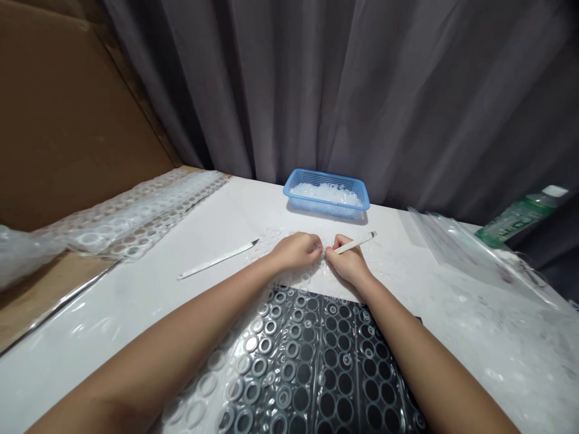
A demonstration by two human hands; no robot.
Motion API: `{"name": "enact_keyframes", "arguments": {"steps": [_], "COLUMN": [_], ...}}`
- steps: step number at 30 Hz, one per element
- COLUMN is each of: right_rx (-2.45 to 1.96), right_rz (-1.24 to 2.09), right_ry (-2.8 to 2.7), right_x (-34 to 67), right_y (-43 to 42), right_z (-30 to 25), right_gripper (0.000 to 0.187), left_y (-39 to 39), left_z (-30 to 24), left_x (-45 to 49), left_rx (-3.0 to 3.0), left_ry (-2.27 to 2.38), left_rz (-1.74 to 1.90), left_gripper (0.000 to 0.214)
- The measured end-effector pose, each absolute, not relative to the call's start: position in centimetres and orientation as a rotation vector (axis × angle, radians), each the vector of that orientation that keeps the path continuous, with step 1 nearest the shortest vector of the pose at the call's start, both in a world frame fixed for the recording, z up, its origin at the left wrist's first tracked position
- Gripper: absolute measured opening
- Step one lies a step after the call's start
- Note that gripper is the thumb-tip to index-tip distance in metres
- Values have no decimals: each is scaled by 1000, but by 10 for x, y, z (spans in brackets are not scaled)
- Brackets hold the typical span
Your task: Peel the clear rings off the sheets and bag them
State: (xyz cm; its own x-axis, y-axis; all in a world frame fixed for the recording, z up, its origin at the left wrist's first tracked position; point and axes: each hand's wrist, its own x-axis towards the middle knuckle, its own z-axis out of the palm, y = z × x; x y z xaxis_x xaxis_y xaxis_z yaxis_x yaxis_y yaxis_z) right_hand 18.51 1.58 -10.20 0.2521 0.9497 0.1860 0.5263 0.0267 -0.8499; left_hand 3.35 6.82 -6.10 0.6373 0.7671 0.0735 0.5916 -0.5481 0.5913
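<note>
My right hand (348,263) is closed around a slim white pen-shaped tool (355,243); its back end is dark and points up to the right, and its working tip is hidden by the fingers. Close beside it, my left hand (297,251) has its fingers pinched together. Whatever they hold is too small to make out. Small clear rings (270,234) lie scattered on the white table around both hands. Below the hands spreads a clear plastic sheet (294,361) with rows of ring shapes, partly over a black mat (332,380).
A blue basket (329,210) of clear pieces stands at the back. A white knife-like tool (217,260) with a dark pointed tip lies left. Ring-patterned sheets (149,214) lie far left by cardboard (67,114). Plastic bags (479,250) and a green bottle (520,217) are right.
</note>
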Motion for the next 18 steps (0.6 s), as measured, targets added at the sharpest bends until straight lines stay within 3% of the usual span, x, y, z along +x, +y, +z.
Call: {"name": "enact_keyframes", "arguments": {"steps": [7,10,15,18], "right_rx": [-1565,-1533,-1492,-1507], "right_rz": [701,751,814,802], "right_ry": [-1281,-1174,-1009,-1062], "right_x": [185,187,187,186], "right_y": [16,17,19,20], "right_z": [-107,-109,-107,-105], "right_gripper": [22,22,25,26], "left_y": [88,90,85,82], "left_z": [-65,-67,-62,-58], "left_x": [33,34,33,32], "left_rx": [1882,1784,1740,1795], "left_ry": [1159,1127,1064,1041], "left_rz": [806,829,847,825], "left_gripper": [29,24,38,32]}}
